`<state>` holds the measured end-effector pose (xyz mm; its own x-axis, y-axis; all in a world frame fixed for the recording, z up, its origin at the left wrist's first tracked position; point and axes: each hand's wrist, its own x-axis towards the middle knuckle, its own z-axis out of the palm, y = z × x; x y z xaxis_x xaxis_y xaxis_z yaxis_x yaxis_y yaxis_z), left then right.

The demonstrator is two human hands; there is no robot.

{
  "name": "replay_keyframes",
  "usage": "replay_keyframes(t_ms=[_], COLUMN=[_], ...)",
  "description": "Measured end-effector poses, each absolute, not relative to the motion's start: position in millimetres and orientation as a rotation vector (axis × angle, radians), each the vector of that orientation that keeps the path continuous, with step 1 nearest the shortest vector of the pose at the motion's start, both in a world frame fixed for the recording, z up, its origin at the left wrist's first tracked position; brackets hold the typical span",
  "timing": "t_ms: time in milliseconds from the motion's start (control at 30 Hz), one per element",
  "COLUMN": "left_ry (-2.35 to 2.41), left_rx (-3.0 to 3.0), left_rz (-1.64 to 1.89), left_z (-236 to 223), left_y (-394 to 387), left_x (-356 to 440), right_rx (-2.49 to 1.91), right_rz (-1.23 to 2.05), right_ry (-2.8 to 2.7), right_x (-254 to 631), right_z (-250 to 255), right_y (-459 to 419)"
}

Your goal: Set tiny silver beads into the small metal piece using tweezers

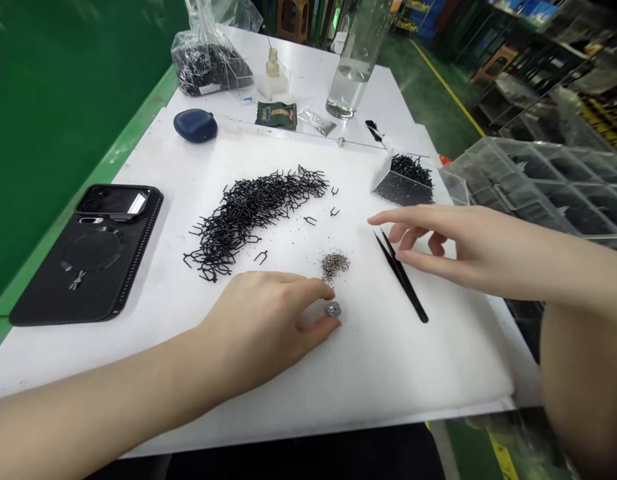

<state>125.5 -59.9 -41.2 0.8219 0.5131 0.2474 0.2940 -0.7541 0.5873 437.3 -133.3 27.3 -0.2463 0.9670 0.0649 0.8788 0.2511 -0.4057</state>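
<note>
My left hand (273,327) rests low over the white work surface, thumb and index finger curved apart. Between their tips stands a small grey metal block (333,309) with a hole in its top; narrow gaps seem to show at its sides. Just beyond lies a small heap of tiny metallic pieces (334,265). My right hand (428,243) hovers with its fingers apart beside black tweezers (403,280), which lie with their points away from me. Its thumb tip is close to them; contact is unclear. A long pile of black forked parts (258,210) spreads beyond my left hand.
At left lies a black-cased phone (88,257). A clear tray (405,180) of black parts and a compartment box (558,177) sit at right. Farther back are a blue case (195,125), a green packet (277,115), a water bottle (351,80) and a plastic bag (208,63).
</note>
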Motion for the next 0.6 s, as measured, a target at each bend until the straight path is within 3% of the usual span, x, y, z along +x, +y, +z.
replay_keyframes(t_ms=[333,600], left_ry=[0.533,0.449], left_rx=[2.428,2.210], left_rz=[0.506,0.725], left_z=[-40,-42], left_y=[-59,-57], left_x=[131,129], right_rx=[-1.814,-1.728], right_rz=[0.275,0.350], right_ry=[-2.052,-1.823], right_x=[392,385], right_z=[2,1], right_y=[-60,-76])
